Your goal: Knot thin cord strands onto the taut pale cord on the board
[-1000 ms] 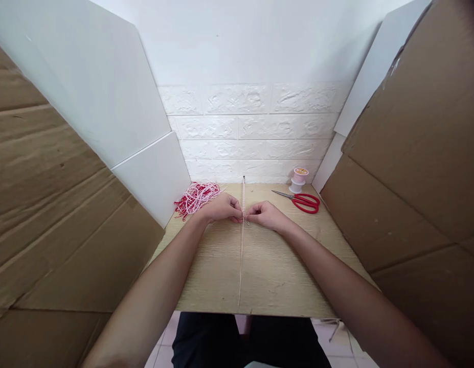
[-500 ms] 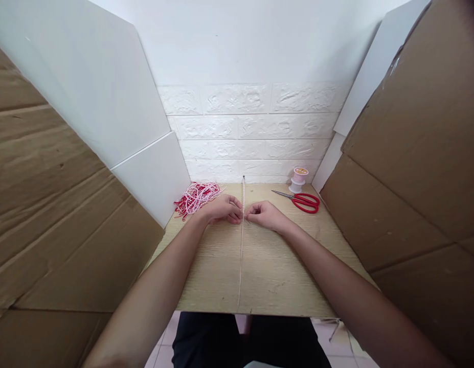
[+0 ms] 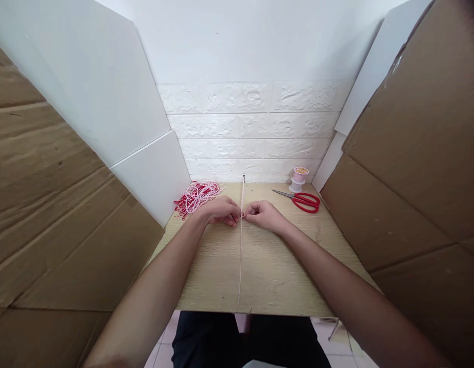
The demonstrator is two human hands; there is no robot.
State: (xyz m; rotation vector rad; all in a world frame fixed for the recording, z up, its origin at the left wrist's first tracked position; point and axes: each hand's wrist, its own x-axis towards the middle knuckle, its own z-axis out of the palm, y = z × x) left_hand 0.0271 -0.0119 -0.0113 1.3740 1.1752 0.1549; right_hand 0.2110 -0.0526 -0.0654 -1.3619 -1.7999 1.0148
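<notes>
A pale cord (image 3: 240, 260) runs straight down the middle of the wooden tabletop from a small nail (image 3: 243, 177) at the back; its upper stretch looks thicker and braided. To its left, my left hand (image 3: 224, 209) is closed in a pinch beside the cord. My right hand (image 3: 262, 214) pinches with thumb and forefinger just right of it. A short thin thread (image 3: 242, 215), reddish here, crosses the cord between my fingertips. The fingers cover most of this thread, so how it loops cannot be made out.
A tangled heap of red and pink-white cords (image 3: 198, 197) lies at the back left. Red-handled scissors (image 3: 305, 202) rest at the back right, near stacked thread spools (image 3: 298, 179). Cardboard panels (image 3: 409, 153) wall in both sides; a white brick-pattern wall (image 3: 255, 128) stands behind.
Both hands stay at the same spot on the cord. My left fingers have shifted slightly left and down, and the short thread now shows across the cord between the hands.
</notes>
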